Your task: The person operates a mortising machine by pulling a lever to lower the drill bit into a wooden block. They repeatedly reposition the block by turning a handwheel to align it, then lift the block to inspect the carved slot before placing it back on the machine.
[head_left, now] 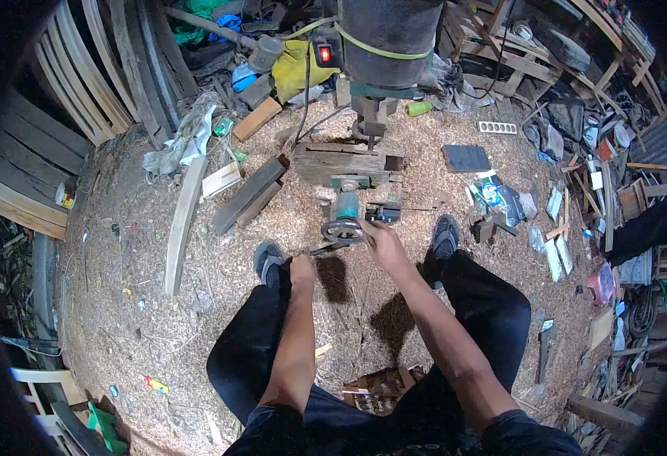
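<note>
A dark machine (390,45) with a lit red switch stands upright ahead, its bit pointing down at a wooden block (337,163) clamped beneath it. Below the block is a green fitting with a round metal handwheel (342,231). My right hand (381,242) is closed on the right side of the handwheel's rim. To the left and slightly lower, my left hand (302,270) is wrapped round the end of a dark lever (329,248).
Sawdust covers the floor (159,266). Left of the machine lie dark beams (250,196) and a long pale board (185,224). A dark slab (466,158) and a white power strip (497,128) lie to the right. Scrap wood crowds both sides.
</note>
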`<action>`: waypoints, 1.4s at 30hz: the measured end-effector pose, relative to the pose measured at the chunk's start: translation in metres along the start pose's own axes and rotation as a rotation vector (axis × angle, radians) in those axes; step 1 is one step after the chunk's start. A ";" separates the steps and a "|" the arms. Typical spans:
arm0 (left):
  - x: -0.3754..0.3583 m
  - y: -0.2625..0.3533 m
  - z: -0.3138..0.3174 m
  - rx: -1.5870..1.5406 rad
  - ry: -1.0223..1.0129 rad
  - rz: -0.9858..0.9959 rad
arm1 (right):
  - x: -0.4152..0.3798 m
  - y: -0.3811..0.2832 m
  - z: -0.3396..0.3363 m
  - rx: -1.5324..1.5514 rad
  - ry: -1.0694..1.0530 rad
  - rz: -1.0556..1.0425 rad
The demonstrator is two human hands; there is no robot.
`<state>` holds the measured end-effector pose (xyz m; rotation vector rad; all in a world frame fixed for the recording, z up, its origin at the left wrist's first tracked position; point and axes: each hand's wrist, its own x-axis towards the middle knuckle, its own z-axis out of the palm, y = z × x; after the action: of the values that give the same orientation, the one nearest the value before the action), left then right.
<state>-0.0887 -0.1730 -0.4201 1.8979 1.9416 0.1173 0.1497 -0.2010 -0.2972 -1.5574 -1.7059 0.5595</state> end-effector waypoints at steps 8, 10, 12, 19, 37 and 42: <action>0.015 -0.014 0.037 0.017 -0.044 -0.001 | 0.006 -0.005 0.001 0.054 -0.012 0.047; 0.012 -0.017 0.036 -0.015 -0.008 0.009 | 0.003 -0.007 0.003 0.046 -0.008 0.040; 0.007 -0.011 0.020 -0.110 0.046 0.015 | 0.005 -0.006 0.000 0.006 0.012 0.008; 0.013 0.132 -0.187 -0.737 0.736 0.245 | 0.078 -0.094 -0.108 0.350 0.483 -0.011; 0.036 0.405 -0.455 -0.505 1.360 0.874 | 0.457 -0.134 -0.343 0.240 0.759 -0.081; 0.039 0.406 -0.455 -0.510 1.353 0.882 | 0.469 -0.149 -0.342 0.215 0.793 -0.031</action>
<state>0.1326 -0.0054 0.1243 2.2549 1.0821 2.3398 0.3224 0.1751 0.1367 -1.3377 -1.0222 0.0672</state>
